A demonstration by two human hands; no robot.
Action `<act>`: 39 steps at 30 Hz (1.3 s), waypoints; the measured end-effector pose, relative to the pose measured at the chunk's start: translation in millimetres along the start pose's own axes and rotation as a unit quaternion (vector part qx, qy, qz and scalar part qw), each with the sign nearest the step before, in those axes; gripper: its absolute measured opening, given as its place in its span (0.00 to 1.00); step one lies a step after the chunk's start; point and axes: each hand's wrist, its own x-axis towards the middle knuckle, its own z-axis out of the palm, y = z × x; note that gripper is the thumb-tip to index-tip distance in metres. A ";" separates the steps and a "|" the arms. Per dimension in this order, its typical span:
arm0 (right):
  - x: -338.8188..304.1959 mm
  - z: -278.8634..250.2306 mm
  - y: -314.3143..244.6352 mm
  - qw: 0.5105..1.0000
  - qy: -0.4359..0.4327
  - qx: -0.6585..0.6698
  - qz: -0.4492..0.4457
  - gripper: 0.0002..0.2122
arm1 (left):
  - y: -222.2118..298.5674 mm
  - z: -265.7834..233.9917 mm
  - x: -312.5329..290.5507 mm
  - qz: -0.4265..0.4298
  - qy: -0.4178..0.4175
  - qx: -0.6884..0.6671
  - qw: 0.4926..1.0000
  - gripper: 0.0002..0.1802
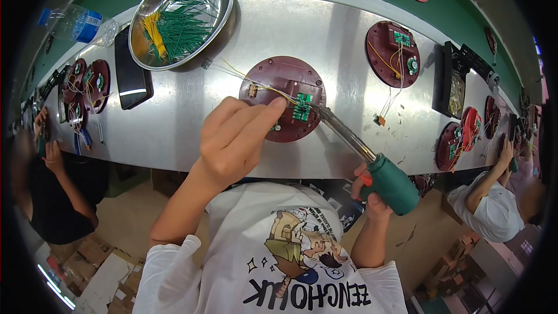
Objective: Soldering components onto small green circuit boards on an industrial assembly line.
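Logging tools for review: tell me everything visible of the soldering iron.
The soldering iron has a thick green, plastic-looking handle with a small red part, and a slim, metallic barrel, darker toward its tip. It slants up and leftward over the maroon disc, tip beside the green circuit board; contact is unclear. The right hand grips the handle.

And here's the round maroon disc [279, 131], lying flat on the table [174, 122], its green circuit board [301, 108] sitting right of centre! Thin yellow and white wires [235, 71] run from the board, out past the disc's upper-left rim. In from the lower right slants the soldering iron [382, 174], green-handled, metal-barrelled, its dark tip right at the board's right edge; contact, hard to tell!
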 end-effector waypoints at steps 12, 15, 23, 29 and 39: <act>4.7 -2.7 -1.2 0.997 -0.050 -0.057 -0.027 0.29 | -3.1 12.4 1.7 -0.026 -0.062 -0.013 0.998 0.14; 7.3 -3.2 -1.3 0.993 -0.055 -0.083 -0.058 0.28 | -3.6 12.6 0.7 -0.027 -0.059 -0.014 0.998 0.14; 9.7 0.5 -2.3 0.992 -0.044 -0.101 -0.063 0.28 | -4.3 12.4 1.3 -0.030 -0.053 -0.021 0.998 0.14; 4.4 -4.0 -4.7 0.997 -0.053 -0.044 -0.020 0.25 | -3.4 13.5 0.1 -0.034 -0.049 -0.022 0.998 0.14; 5.9 -2.0 -0.6 0.998 -0.036 0.036 -0.023 0.28 | -4.7 9.1 2.5 -0.038 -0.059 -0.022 0.997 0.13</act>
